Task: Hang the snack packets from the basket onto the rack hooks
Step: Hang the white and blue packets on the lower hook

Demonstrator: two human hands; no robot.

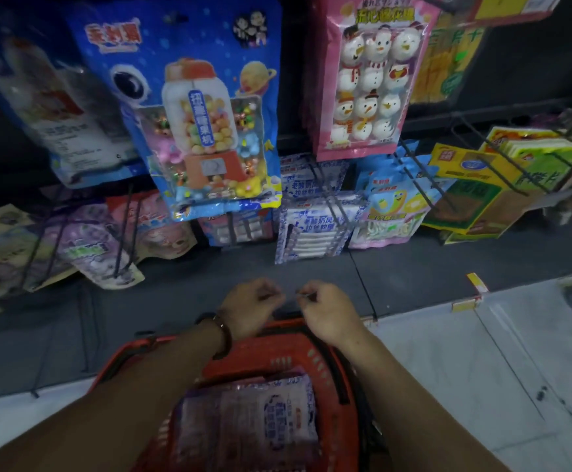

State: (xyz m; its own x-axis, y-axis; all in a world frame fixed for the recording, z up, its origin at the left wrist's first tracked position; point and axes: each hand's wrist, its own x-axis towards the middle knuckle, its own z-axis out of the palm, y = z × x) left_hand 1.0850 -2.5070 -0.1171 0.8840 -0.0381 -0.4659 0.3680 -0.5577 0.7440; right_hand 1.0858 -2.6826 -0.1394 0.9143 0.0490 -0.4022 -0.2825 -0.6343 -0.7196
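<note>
- While held above the red basket (pixel 277 357), the left hand (pixel 250 308) and right hand (pixel 329 315) curl their fingers; whether they pinch anything, I cannot tell.
- A snack packet (pixel 260 413) lies inside.

Both of the person's forearms are bare as far as they show, and so are the left hand (pixel 249 306) and the right hand (pixel 329 313). Round the left wrist sits a dark bracelet (pixel 225 335), a narrow band with one small glinting bead.
</note>
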